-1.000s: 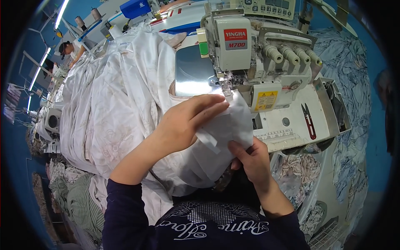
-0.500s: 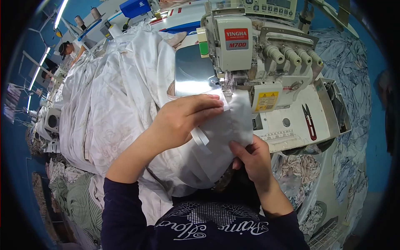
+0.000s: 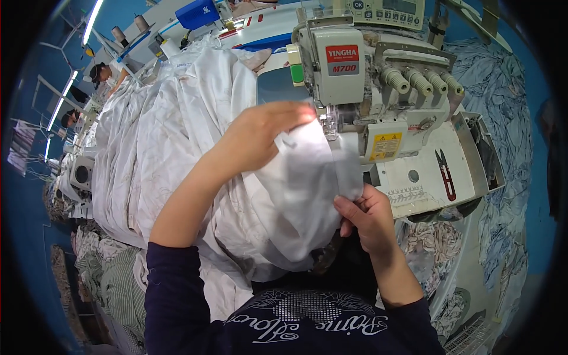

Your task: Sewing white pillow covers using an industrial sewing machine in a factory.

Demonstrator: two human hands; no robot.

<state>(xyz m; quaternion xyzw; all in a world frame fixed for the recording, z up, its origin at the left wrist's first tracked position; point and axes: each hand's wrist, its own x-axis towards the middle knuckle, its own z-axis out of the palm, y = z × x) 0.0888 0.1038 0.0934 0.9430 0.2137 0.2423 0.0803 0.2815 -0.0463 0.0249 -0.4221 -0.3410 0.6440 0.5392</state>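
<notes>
Smooth white fabric panel (image 3: 305,177) lies at front-left edge of pale counter (image 3: 429,174), apparently part-fed at cream metal sewing machine (image 3: 340,71), remainder outstanding; right hand (image 3: 371,220) grip pinches border, left hand (image 3: 251,139) rests atop, grip unclear.

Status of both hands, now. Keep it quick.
Left hand: stretched out at the white cloth, near the presser foot; whether it grips cannot be told.
Right hand: closed, pinching the cloth's edge.
</notes>
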